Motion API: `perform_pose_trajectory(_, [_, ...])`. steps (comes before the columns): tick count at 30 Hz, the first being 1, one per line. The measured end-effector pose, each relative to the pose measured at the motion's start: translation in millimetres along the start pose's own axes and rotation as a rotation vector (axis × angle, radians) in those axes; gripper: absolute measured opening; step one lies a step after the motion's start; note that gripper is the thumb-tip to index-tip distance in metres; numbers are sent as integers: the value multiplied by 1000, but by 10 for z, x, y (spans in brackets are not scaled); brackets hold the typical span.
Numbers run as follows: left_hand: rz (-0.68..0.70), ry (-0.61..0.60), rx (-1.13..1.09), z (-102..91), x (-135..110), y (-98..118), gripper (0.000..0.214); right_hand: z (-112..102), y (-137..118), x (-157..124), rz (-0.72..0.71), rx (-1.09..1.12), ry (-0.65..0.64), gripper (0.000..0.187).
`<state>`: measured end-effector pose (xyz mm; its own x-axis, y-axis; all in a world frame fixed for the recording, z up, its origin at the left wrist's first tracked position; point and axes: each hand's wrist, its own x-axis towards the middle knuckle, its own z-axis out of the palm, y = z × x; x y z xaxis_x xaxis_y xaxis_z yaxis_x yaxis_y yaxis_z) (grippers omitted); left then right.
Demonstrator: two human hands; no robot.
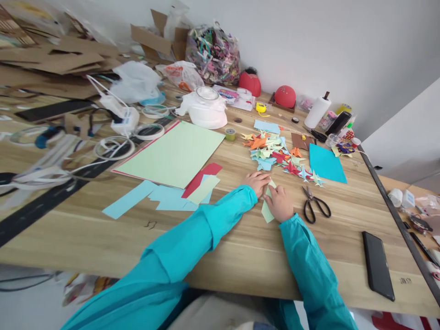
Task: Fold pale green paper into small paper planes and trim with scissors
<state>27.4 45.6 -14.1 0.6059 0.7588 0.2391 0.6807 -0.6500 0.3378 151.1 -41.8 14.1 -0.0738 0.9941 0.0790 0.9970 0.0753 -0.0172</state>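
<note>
A pale green strip of folded paper lies on the wooden table beneath my two hands. My left hand presses its upper end, fingertips at the edge. Lower down, my right hand rests on the same strip, thumb and fingers holding it to the table. Just beyond is a pile of folded paper figures in orange, green, blue and red. Black-handled scissors lie to the right of my right hand, blades partly apart.
Left of my hands are loose blue strips, a red piece and a large pale green sheet. A turquoise sheet lies at right, a black phone near the front edge. Cables and tape rolls crowd the left.
</note>
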Motion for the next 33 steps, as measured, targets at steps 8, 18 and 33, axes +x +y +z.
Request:
perform_pose_trajectory(8, [-16,13,-32,22,22,-4,35,57,-165,145,138,-148,-15,45])
perform_pose_trajectory(18, [-3,40,18,74,27,2,30,64,-276,46,79,-208,-4,37])
perform_pose_trajectory(33, [32,76,43,80,17,15,35,-61,-594,-481,62,-131,-114,34])
